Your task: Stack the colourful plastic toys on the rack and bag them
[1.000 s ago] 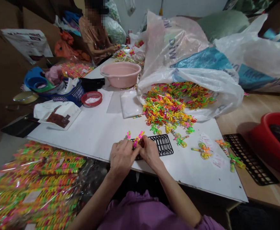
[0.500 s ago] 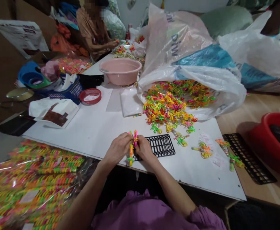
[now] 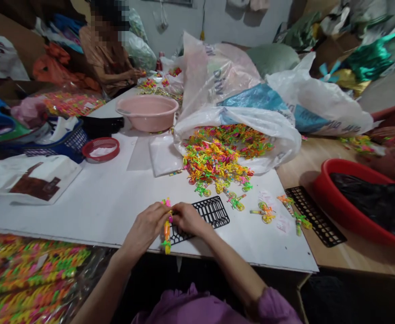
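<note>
Between my two hands is a small colourful plastic toy (image 3: 167, 231) in orange, yellow, green and pink, held upright near the table's front edge. My left hand (image 3: 148, 223) pinches it from the left, fingertips near its upper part. My right hand (image 3: 188, 219) has bent fingers closed on its right side; the fingertips are partly hidden. Under and beside my right hand lies a black plastic grid rack (image 3: 214, 211). Loose toys with round wheel shapes, like a little bicycle (image 3: 235, 200), lie to the right of the rack.
A white plastic bag (image 3: 278, 155) spills a pile of toys (image 3: 214, 162). Behind stand a pink basin (image 3: 146, 112) and a red basket (image 3: 101, 150). At right are a red tub (image 3: 325, 180) and another black rack (image 3: 315, 216). A co-worker (image 3: 106, 58) sits at the far left.
The view has turned to the right, so the table's things sit further left. Both hands stay on the toy; a pink round part now shows near the fingertips.
</note>
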The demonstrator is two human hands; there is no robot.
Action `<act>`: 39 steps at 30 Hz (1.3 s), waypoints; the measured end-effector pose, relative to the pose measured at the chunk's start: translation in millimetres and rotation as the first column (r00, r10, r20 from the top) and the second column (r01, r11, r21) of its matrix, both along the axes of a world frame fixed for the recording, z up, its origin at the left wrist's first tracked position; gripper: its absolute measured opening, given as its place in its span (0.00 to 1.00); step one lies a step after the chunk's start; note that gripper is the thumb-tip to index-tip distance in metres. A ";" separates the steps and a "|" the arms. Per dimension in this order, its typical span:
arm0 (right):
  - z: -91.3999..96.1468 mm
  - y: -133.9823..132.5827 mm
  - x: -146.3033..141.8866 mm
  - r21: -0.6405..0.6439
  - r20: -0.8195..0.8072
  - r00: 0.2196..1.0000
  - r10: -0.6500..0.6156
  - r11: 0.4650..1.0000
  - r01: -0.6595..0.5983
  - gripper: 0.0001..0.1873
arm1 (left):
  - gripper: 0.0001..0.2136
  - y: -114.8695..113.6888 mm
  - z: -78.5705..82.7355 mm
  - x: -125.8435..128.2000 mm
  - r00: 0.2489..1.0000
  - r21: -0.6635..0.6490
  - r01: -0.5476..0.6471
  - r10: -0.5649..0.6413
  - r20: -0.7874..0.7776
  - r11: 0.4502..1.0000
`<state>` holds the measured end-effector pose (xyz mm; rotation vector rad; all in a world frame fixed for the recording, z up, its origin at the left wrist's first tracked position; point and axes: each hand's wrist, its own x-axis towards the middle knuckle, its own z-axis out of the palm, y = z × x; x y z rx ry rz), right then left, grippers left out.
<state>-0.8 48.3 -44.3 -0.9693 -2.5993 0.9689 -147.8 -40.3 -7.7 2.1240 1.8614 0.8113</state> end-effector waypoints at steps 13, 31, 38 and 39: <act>10.2 78.5 64.0 0.420 0.262 0.928 -0.266 0.897 0.138 0.10 | 0.08 -2.9 7.5 2.9 0.988 -0.068 -0.089 0.079 -0.136 0.994; -27.8 -63.6 4.9 -0.624 -0.328 0.821 -0.467 0.760 0.183 0.09 | 0.11 -40.9 17.4 8.3 0.980 0.065 -0.156 0.163 -0.116 0.986; -37.5 -69.0 0.8 -0.134 -0.223 0.946 -0.237 0.968 0.211 0.04 | 0.11 -56.9 -11.9 20.0 0.990 0.093 -0.080 0.090 -0.109 0.992; -35.0 -68.4 3.8 -0.096 -0.194 0.959 -0.205 0.977 0.189 0.06 | 0.11 -56.3 -12.4 21.3 0.991 0.097 -0.089 0.098 -0.096 0.991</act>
